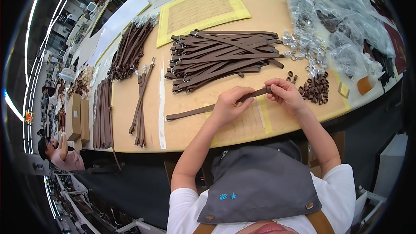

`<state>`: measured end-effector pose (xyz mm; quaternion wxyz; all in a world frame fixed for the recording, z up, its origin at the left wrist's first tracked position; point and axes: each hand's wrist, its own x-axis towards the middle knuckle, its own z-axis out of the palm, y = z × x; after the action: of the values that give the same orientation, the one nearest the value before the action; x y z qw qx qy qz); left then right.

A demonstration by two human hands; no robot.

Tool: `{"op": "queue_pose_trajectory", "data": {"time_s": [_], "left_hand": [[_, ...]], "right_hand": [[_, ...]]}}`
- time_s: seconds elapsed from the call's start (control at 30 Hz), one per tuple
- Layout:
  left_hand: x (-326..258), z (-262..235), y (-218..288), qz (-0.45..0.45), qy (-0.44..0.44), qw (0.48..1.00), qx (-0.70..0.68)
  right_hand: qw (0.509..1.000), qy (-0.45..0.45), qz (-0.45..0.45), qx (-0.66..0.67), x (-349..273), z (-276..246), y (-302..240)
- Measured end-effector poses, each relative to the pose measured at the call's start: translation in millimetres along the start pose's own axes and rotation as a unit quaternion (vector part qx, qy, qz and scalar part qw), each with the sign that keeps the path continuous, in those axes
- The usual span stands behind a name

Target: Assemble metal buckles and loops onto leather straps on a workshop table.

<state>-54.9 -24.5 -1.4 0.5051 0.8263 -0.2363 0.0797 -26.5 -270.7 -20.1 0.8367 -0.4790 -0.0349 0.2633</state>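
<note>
"How does the long, flat, brown leather-like strap (195,112) lie?"

"Over the tan tabletop (190,136), long axis roughly along its near edge, metal-fitted end leftward."

"Grip?"

"Left hand (232,103) pinches it rightward of middle; right hand (286,95) clasps its right tip."

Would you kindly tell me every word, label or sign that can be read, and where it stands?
Grey apron: blue characters, not copied here.
Cardboard box: pale label, too small to read.
Red-and-yellow sign: any text too small to read.
</note>
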Motion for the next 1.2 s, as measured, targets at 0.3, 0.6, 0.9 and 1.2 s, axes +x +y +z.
{"op": "queue_pose_trajectory", "data": {"time_s": [0.3,0.6,0.9,1.2], "left_hand": [[-4.6,3.0,6.4,-0.046,-0.034,0.998,-0.018],[-6.9,2.9,0.0,-0.015,-0.066,0.997,0.034],[1.1,-1.2,-1.0,-0.033,-0.047,0.998,0.012],[5.9,-5.3,-11.9,-0.063,-0.026,0.997,-0.044]], "right_hand": [[0.982,-0.022,0.011,-0.188,0.7,16.3,4.5],[0.906,-0.065,0.054,-0.414,10.5,21.4,-36.4],[0.641,0.211,-0.178,-0.716,39.5,-96.2,-96.9],[0.628,0.167,-0.103,-0.753,28.1,-72.1,-95.9]]}}
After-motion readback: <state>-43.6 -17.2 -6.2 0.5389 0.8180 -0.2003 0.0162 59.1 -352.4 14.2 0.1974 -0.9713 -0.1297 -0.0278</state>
